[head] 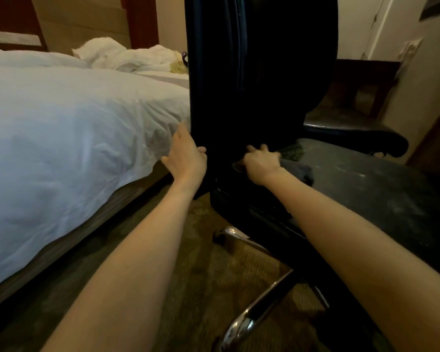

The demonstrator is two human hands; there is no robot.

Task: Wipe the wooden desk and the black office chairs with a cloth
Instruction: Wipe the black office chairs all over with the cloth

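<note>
Right hand (261,163) holds crumpled grey cloth (297,170)

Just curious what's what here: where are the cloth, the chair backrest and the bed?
cloth (296,170), head view, its grey bunched part.
chair backrest (259,80), head view, middle of black panel.
bed (61,118), head view, white sheet top.

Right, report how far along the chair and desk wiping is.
Done: nothing shows as finished; the seat carries pale dusty streaks. In hand: the left hand grips the edge of the backrest while the right hand presses the grey cloth against its base. Left: the seat, the armrest and, as far as this view tells, the wooden desk, which is not clearly in sight.
</note>
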